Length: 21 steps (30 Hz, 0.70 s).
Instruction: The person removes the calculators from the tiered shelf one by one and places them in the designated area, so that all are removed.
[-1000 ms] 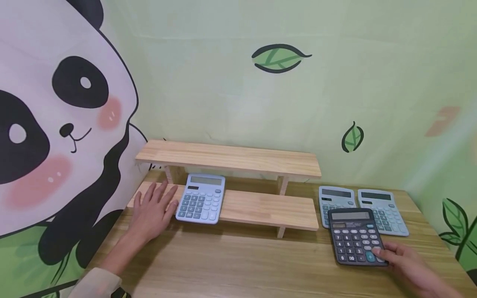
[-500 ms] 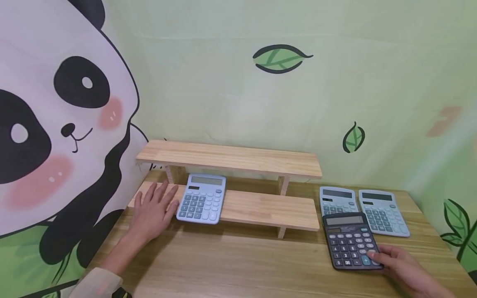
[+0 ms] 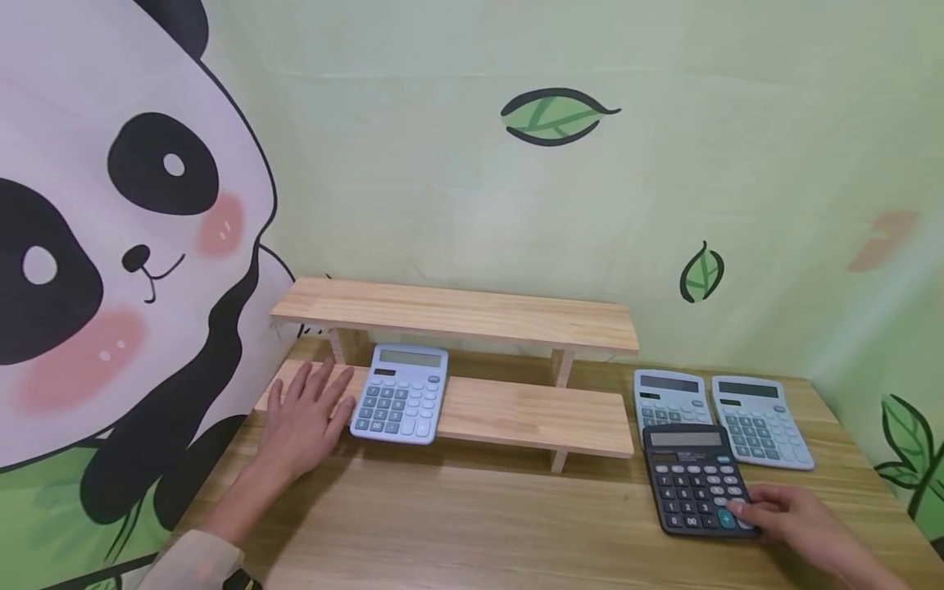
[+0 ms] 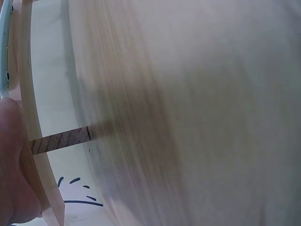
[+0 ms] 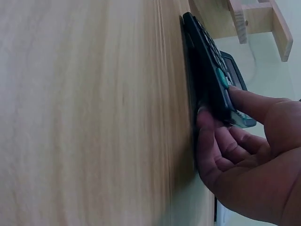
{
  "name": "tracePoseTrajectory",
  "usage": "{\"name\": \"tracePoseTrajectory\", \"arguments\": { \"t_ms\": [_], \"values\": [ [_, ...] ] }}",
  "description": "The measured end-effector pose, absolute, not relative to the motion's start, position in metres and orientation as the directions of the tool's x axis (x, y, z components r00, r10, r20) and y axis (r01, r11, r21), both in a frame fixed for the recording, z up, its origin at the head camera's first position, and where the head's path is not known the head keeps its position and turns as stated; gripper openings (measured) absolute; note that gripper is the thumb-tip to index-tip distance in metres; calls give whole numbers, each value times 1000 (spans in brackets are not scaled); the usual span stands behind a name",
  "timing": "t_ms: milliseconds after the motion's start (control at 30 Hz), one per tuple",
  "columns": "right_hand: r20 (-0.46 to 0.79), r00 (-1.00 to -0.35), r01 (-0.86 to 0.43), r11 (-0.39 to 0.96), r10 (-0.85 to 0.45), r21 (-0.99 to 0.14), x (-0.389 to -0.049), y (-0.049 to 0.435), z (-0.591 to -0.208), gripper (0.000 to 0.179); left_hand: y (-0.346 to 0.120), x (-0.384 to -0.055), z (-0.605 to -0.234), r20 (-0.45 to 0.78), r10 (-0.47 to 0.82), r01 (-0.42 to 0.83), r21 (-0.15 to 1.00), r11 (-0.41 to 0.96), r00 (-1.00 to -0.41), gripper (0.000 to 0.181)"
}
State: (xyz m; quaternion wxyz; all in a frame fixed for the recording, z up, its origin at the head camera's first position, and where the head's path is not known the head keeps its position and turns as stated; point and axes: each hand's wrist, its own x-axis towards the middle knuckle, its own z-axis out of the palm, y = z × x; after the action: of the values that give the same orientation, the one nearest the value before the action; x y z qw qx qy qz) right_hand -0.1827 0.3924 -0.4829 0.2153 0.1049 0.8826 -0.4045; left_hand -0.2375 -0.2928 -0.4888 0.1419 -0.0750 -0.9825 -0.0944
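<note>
My right hand (image 3: 804,524) pinches a black calculator (image 3: 693,496) by its near right corner, thumb on the keys. In the right wrist view, the fingers curl beneath the calculator (image 5: 214,66), close above the table; whether its far end touches down cannot be told. The black calculator partly covers a pale blue calculator (image 3: 671,393), beside which lies another pale blue calculator (image 3: 763,422). My left hand (image 3: 298,426) rests with spread fingers on the left end of the lower shelf board (image 3: 527,410). Right of it, a light blue calculator (image 3: 401,397) lies on that board.
An upper shelf board (image 3: 457,311) runs behind the lower one, with a wooden support (image 3: 562,369) beneath it. The shelf stands on a wood-grain table (image 3: 457,524). Behind is a green wall (image 3: 413,188) with a large panda print (image 3: 147,213) at the left.
The right hand has brought the black calculator slightly nearer and lower, exposing more of the right-hand pale blue calculator. The left hand and the calculator on the shelf have stayed in place.
</note>
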Motion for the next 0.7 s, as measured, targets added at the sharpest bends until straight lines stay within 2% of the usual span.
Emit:
{"name": "tracePoseTrajectory", "arguments": {
  "t_ms": [233, 433, 700],
  "values": [
    [-461, -887, 331, 726, 21, -602, -185, 394, -480, 80, -294, -239, -491, 298, 116, 170, 164, 972, -948, 61],
    [-420, -908, 278, 771, 15, -574, -182, 394, -478, 64, -294, -239, -491, 295, 115, 167, 159, 973, -949, 62],
    [-393, -919, 274, 780, 39, -563, -178, 388, -478, 47, -295, -238, -490, 303, 122, 177, 159, 971, -945, 61]
  ]
}}
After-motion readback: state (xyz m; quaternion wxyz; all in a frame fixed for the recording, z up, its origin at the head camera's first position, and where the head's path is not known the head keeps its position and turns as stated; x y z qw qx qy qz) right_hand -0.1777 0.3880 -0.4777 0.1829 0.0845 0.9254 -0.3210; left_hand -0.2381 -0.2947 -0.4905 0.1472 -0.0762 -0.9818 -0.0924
